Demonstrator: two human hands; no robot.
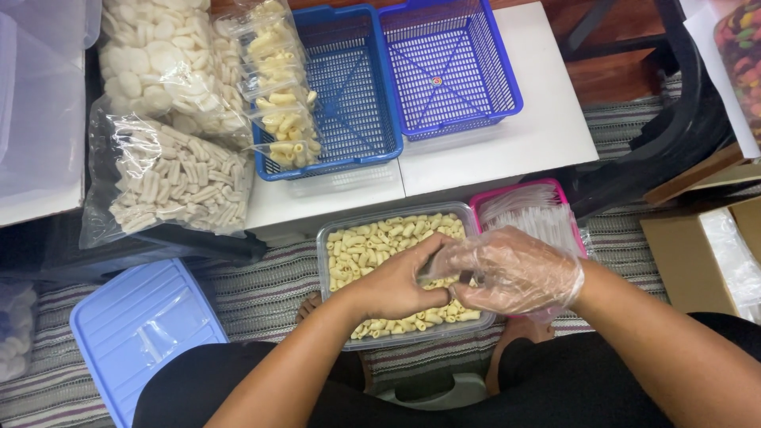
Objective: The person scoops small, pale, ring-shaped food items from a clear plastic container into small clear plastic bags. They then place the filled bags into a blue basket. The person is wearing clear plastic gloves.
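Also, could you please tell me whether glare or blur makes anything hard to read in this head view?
Head view: even, soft light with faint shadows; sharp on the clear plastic tub of pale tube-shaped snacks. The thin clear plastic glove on the right hand shines and hides the fingertips, and the bare left hand covers what they pinch. The clear bags of white crackers glint mildly.

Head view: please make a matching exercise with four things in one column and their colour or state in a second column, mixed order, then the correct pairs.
Things:
1. right hand
2. left hand
3. two baskets
4. lid

States:
A. light blue, lying on the striped mat
B. bare, over the tub of tube snacks
C. dark blue, on the white table
D. wears a clear plastic glove

Pairs: 1-D, 2-B, 3-C, 4-A
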